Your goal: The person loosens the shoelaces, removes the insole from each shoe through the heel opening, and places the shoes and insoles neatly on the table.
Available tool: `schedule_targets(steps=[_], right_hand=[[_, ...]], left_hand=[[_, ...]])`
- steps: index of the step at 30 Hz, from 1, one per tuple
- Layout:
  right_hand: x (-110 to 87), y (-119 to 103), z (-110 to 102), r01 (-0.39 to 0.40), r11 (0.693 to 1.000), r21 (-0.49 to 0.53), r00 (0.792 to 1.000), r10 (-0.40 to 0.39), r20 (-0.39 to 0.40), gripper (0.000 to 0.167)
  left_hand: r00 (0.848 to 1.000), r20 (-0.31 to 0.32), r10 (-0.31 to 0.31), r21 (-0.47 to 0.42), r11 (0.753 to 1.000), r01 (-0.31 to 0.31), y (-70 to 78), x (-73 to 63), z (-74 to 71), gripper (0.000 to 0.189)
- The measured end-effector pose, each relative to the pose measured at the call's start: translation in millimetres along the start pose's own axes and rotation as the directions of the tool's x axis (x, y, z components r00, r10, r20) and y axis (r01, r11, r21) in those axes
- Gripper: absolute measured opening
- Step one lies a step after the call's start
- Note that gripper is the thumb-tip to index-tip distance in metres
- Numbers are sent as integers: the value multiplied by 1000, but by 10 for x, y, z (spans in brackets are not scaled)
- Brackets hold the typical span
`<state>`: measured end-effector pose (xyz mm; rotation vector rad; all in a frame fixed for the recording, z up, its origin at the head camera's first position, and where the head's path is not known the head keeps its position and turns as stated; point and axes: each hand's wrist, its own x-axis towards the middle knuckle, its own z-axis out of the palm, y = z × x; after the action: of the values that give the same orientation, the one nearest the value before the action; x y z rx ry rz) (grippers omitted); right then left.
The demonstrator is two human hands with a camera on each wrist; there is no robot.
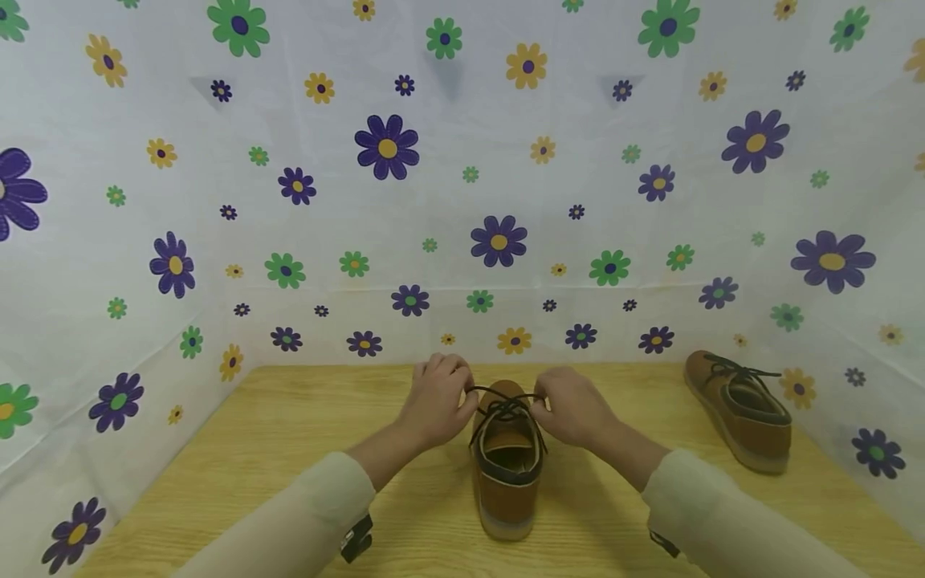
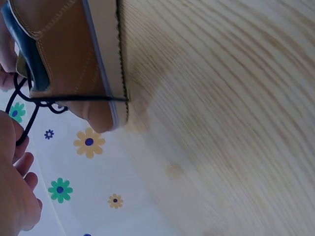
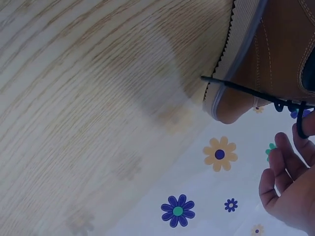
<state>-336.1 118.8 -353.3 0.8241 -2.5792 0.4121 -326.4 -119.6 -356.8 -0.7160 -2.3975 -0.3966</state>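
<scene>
A brown shoe [image 1: 507, 514] with a dark collar stands on the table, heel toward me. Its black shoelace [image 1: 506, 408] is crossed over the tongue, with a loop drawn out to each side. My left hand [image 1: 436, 401] pinches the left loop between thumb and fingers. On the other side my right hand [image 1: 574, 408] pinches the right loop. In the left wrist view the lace [image 2: 29, 125] runs into the fingers, and a loose end hangs down the shoe's side. The right wrist view shows the lace [image 3: 301, 123] hooked at the fingertips.
A second brown shoe [image 1: 751, 425], its lace tied, stands at the right of the wooden table [image 1: 303, 433]. A white flowered sheet [image 1: 462, 201] closes in the back and both sides.
</scene>
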Motion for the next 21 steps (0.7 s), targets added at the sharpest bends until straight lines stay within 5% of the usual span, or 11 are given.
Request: schedule_targets(steps=[10, 21], right_hand=[[-26, 90, -33, -151, 987, -63, 986, 155, 66, 22], [-111, 216, -88, -222, 967, -121, 963, 237, 128, 31]], left_hand=[[994, 87, -69, 100, 993, 60, -167, -114, -39, 13], [985, 130, -115, 155, 983, 95, -381, -256, -84, 15]])
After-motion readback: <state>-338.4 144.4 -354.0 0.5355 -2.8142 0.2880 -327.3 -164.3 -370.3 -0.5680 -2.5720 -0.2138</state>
